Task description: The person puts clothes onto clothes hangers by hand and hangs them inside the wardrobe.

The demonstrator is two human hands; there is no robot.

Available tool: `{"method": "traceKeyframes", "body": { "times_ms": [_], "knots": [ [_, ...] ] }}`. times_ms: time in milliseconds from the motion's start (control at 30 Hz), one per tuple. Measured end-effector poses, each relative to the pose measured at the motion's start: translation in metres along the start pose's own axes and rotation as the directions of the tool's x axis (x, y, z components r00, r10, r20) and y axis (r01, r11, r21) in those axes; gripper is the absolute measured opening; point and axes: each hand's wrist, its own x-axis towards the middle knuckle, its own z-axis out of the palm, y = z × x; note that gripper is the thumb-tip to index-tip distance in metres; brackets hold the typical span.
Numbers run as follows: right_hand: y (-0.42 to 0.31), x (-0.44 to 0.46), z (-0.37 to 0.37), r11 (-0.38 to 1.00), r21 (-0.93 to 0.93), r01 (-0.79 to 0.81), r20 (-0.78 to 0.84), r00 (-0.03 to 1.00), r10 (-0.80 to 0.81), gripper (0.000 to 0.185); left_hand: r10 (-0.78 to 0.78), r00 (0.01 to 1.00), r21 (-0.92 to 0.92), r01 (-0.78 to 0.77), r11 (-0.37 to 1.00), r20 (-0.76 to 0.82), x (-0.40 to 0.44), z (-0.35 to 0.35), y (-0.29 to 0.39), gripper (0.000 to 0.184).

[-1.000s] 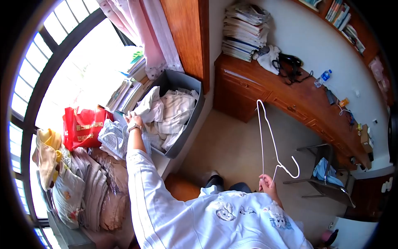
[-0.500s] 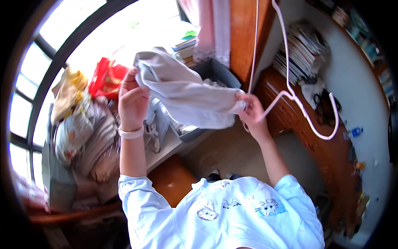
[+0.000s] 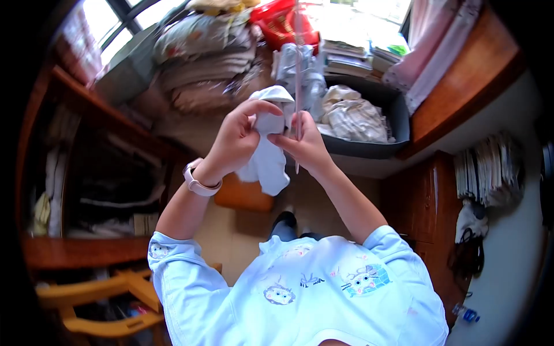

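Note:
A white cloth garment (image 3: pixel 266 164) hangs bunched in front of me, its top edge folded over. My left hand (image 3: pixel 234 140), with a pale band on the wrist, is closed around the garment's left side. My right hand (image 3: pixel 307 144) is closed at the garment's right side, its thumb reaching toward the cloth. A pale pink clothes hanger (image 3: pixel 298 63), seen nearly edge-on, runs upward from the right hand's fingers. How the right fingers share the cloth and the hanger is partly hidden.
Beyond my hands, a dark grey storage box (image 3: pixel 360 149) holds crumpled cloth. Left of it lie stacked folded bedding (image 3: pixel 202 69) and a red bag (image 3: pixel 283 26). A wooden chair (image 3: pixel 109 288) stands lower left; a wooden cabinet (image 3: pixel 415 199) with paper stacks (image 3: pixel 490 170) is at right.
My view has turned to the right-hand side of the scene's left shelves. The garment, earlier stretched between both hands, is now gathered, and my hands are close together. The hanger now appears edge-on.

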Motion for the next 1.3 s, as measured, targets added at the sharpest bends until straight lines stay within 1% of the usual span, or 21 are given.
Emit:
{"method": "traceKeyframes", "body": {
  "times_ms": [67,133,167,233,267,333,367,400,467,500,533,600,633,667,733,767,800,867,1000,1200,1300],
  "knots": [
    [0.018,-0.002,0.014,0.993,-0.059,0.103,0.035,0.994,-0.101,0.041,0.063,0.989,0.181,-0.038,0.983,-0.132,-0.029,-0.012,0.002,0.049],
    [0.022,-0.003,0.025,0.922,-0.348,0.170,0.065,0.985,-0.158,0.036,0.098,0.960,0.249,-0.031,0.968,-0.262,-0.055,-0.023,0.020,0.044],
    [0.024,-0.004,0.033,0.891,-0.389,0.233,0.059,0.972,-0.228,0.033,0.183,0.946,0.455,-0.044,0.890,-0.266,-0.071,-0.031,0.022,0.041],
    [0.014,-0.002,0.039,0.821,-0.522,0.231,0.110,0.973,-0.203,0.030,0.365,0.908,0.829,-0.039,0.559,-0.204,-0.096,-0.038,0.039,0.029],
    [0.008,0.002,0.039,0.766,-0.598,0.236,0.134,0.972,-0.195,0.029,0.367,0.903,0.832,-0.018,0.554,-0.225,-0.110,-0.042,0.041,0.029],
    [-0.011,0.011,0.038,0.612,-0.725,0.316,0.222,0.948,-0.227,0.028,0.331,0.936,0.972,0.040,0.232,-0.117,-0.140,-0.060,0.046,0.020],
    [-0.006,0.025,0.033,0.441,-0.779,0.445,0.288,0.879,-0.380,0.026,0.264,0.945,0.978,0.166,0.127,-0.194,-0.156,-0.064,0.050,0.015],
    [-0.023,0.029,0.035,0.577,-0.717,0.392,0.335,0.919,-0.208,0.024,0.267,0.939,0.974,0.189,0.122,-0.215,-0.168,-0.071,0.053,0.015],
    [-0.033,0.041,0.048,0.892,-0.402,0.206,0.557,0.828,0.060,0.022,0.419,0.893,0.986,0.150,0.070,-0.165,-0.193,-0.083,0.054,0.012],
    [-0.041,0.041,0.063,0.949,-0.315,0.025,0.631,0.752,0.190,0.022,0.356,0.890,0.957,0.284,0.057,-0.285,-0.204,-0.082,0.056,0.011],
    [-0.051,0.037,0.080,0.950,-0.311,0.025,0.642,0.743,0.191,0.022,0.354,0.887,0.953,0.297,0.053,-0.296,-0.212,-0.084,0.056,0.011],
    [-0.073,0.025,0.115,0.902,-0.097,-0.421,0.707,0.609,0.360,0.021,0.490,0.812,0.872,0.452,-0.186,-0.317,-0.226,-0.089,0.051,0.010],
    [-0.077,0.021,0.136,0.896,-0.060,-0.439,0.664,0.653,0.365,0.017,0.467,0.802,0.826,0.516,-0.228,-0.372,-0.235,-0.085,0.049,0.013],
    [-0.076,0.025,0.149,0.896,-0.060,-0.440,0.665,0.652,0.364,0.017,0.451,0.789,0.875,0.483,-0.035,-0.417,-0.242,-0.076,0.047,0.020],
    [-0.084,0.030,0.175,0.698,-0.019,-0.716,0.715,0.479,0.510,0.010,0.408,0.801,0.885,0.304,0.353,-0.438,-0.250,-0.056,0.039,0.040],
    [-0.090,0.018,0.196,0.688,0.151,-0.710,0.598,0.620,0.508,0.007,0.391,0.819,0.828,0.169,0.534,-0.419,-0.254,-0.047,0.034,0.052],
    [-0.092,0.014,0.212,0.690,0.157,-0.706,0.593,0.627,0.506,0.007,0.392,0.822,0.829,0.161,0.535,-0.413,-0.254,-0.038,0.031,0.052],
    [-0.093,0.006,0.238,0.644,0.390,-0.658,0.430,0.749,0.504,0.009,0.345,0.743,0.601,0.096,0.793,-0.573,-0.255,-0.030,0.028,0.066],
    [-0.085,0.000,0.261,0.771,0.283,-0.571,0.374,0.805,0.460,0.013,0.492,0.671,0.648,-0.022,0.761,-0.554,-0.252,-0.044,0.041,0.071],
    [-0.084,-0.018,0.282,0.772,0.346,-0.533,0.336,0.839,0.428,0.011,0.500,0.612,0.778,0.352,0.521,-0.612,-0.251,-0.072,0.049,0.049],
    [-0.084,-0.017,0.279,0.772,0.337,-0.538,0.336,0.835,0.435,0.011,0.446,0.636,0.704,0.224,0.674,-0.630,-0.252,-0.091,0.046,0.024]
  ]
}}
